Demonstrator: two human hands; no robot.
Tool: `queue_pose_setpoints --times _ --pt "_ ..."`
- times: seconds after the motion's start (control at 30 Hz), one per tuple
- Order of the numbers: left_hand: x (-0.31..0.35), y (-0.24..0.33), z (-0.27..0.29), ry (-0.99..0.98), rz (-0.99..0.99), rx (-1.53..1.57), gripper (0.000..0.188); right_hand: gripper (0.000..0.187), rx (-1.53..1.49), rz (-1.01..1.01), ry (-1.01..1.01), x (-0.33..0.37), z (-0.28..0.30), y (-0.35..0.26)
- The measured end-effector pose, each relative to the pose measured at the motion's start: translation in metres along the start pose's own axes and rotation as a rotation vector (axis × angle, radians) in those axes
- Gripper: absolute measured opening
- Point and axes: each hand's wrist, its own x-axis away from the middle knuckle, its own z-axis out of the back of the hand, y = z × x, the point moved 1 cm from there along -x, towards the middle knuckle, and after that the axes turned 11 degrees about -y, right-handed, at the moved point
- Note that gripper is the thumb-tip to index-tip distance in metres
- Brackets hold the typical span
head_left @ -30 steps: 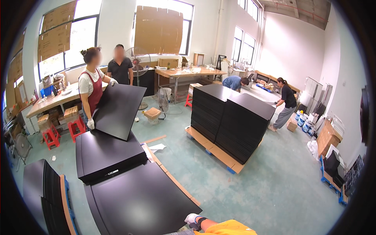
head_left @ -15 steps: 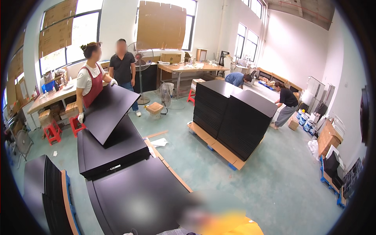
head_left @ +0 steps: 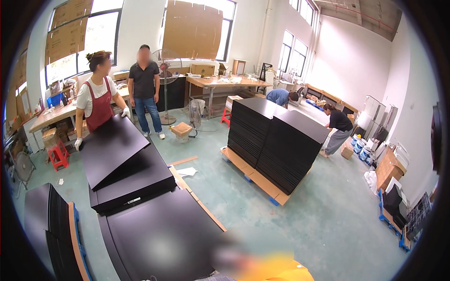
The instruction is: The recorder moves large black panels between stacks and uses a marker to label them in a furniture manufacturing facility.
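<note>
Neither of my hands shows clearly in the head view. Closest to me is a large flat black panel (head_left: 159,234), lying low in front of me. Beyond it rises a stack of black panels (head_left: 140,192). Across that stack, a person in a red apron (head_left: 99,105) holds a black sheet (head_left: 112,150) by its far edge with two white-gloved hands. The sheet's near edge tilts down onto the stack. At the bottom edge, something yellow (head_left: 286,271) is partly smeared by a blur, and I cannot make out what it is.
Two tall stacks of black panels (head_left: 272,136) stand on a cardboard-topped pallet at the centre right. More upright panels (head_left: 51,229) stand at the lower left. A person in a dark shirt (head_left: 144,84) stands by a fan (head_left: 167,70). Two others bend over a far table.
The aproned person has shifted left and lowered the black sheet nearer to the stack. The dark-shirted person now stands in fuller view. My view has shifted slightly.
</note>
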Motion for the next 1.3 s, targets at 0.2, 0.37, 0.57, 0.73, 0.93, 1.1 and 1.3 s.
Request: queue_pose_setpoints --times 0.2,0.37,0.57,0.73,0.93,1.1,1.3 --pt "0.010 0.027 0.022 0.010 0.364 0.776 0.042 0.033 -0.156 -0.096 -0.009 0.000 0.005 0.011" --pt "0.027 0.060 0.048 0.015 0.404 1.021 0.052 0.048 -0.153 -0.157 -0.018 0.007 0.013 0.007" --pt "0.011 0.052 0.032 0.036 0.466 1.050 0.055 0.045 -0.171 -0.071 0.058 -0.002 0.002 0.016" --pt "-0.025 0.012 -0.025 0.201 0.051 0.281 0.055 0.043 -0.128 -0.178 -0.001 0.005 0.008 0.005" --pt "-0.023 0.000 -0.010 0.035 0.324 0.486 0.041 0.045 -0.030 -0.121 0.016 -0.018 -0.003 0.031" --pt "-0.019 0.058 0.019 0.043 0.502 0.367 0.046 0.046 0.053 -0.109 -0.025 -0.022 -0.015 0.060" --pt "-0.004 0.015 -0.026 0.037 0.479 0.343 0.046 0.046 -0.096 -0.161 -0.158 -0.015 0.000 0.019"
